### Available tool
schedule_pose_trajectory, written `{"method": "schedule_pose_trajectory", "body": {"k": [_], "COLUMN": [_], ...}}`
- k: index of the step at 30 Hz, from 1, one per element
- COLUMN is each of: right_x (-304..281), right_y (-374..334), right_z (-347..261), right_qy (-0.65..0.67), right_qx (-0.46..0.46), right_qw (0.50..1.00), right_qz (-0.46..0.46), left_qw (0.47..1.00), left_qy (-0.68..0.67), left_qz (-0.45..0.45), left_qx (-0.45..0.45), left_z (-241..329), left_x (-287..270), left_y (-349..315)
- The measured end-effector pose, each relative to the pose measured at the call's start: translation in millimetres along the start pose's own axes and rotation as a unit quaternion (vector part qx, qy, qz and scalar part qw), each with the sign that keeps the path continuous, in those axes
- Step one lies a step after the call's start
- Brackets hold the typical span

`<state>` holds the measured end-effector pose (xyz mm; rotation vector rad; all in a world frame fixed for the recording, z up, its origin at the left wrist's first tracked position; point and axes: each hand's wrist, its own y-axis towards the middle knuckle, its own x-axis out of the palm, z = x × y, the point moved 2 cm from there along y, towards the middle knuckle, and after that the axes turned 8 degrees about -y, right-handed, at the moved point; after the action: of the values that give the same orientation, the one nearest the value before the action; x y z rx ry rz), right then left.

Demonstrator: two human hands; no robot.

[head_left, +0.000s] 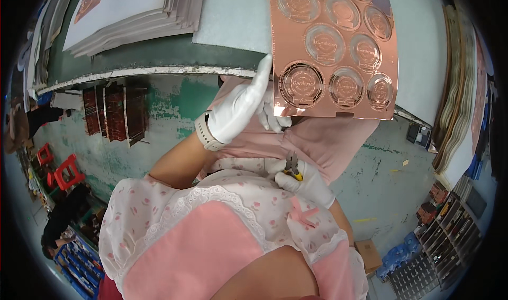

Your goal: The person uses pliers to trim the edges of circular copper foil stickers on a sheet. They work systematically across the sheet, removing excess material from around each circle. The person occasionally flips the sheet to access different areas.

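A shiny copper-coloured sheet (334, 67) with several round embossed medallions overhangs the near edge of the worktable. My left hand (238, 106), in a white glove, is at the sheet's left edge. One finger runs along that edge, and the others curl by the lower left corner, partly hidden. Close to my lap, my gloved right hand (307, 183) is closed around pliers (292, 167) with dark jaws and yellow handles. The pliers' jaws point up toward the sheet, apart from it.
Pale sheets cover parts of the worktable (233, 56). A stack of large sheets (153, 19) lies at left, another stack (455, 88) at right. Red stools (69, 172) and a rack (114, 112) stand on the floor at left. A cardboard box (368, 255) sits lower right. Other people are at far left.
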<state>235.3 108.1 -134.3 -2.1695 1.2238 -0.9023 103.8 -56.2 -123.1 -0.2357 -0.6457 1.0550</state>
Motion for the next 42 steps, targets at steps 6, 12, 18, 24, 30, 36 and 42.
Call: {"method": "schedule_pose_trajectory", "body": {"k": [6, 12, 18, 24, 30, 36, 42], "right_x": [-6.2, -5.2, -7.1, -6.6, -7.4, -8.1, -9.9], "right_y": [13.2, 26.9, 26.5, 26.0, 27.4, 25.7, 25.1], "right_z": [-52.4, -74.4, -89.6, -94.1, -94.9, -95.2, -89.7], "right_qy": [-0.317, -0.433, -0.419, -0.429, -0.433, -0.435, -0.393], "right_qx": [-0.042, -0.1, -0.024, -0.032, -0.019, -0.029, 0.003], "right_qw": [0.939, 0.882, 0.9, 0.894, 0.891, 0.892, 0.913], "right_qz": [0.127, 0.155, 0.117, 0.127, 0.138, 0.12, 0.115], "left_qw": [0.991, 0.995, 0.997, 0.994, 0.994, 0.993, 0.993], "left_qy": [0.047, 0.032, -0.003, 0.016, 0.0, 0.004, 0.033], "left_qz": [0.093, 0.092, 0.072, 0.08, 0.082, 0.082, 0.074], "left_qx": [-0.086, -0.017, -0.035, -0.074, -0.079, -0.09, -0.085], "left_z": [22.0, 11.4, 5.1, 13.0, 11.3, 15.2, 14.7], "left_x": [12.3, 7.6, 3.6, 6.4, 7.0, 6.9, 8.9], "left_y": [-4.4, -0.8, 0.1, -1.3, -0.4, -2.3, -1.6]}}
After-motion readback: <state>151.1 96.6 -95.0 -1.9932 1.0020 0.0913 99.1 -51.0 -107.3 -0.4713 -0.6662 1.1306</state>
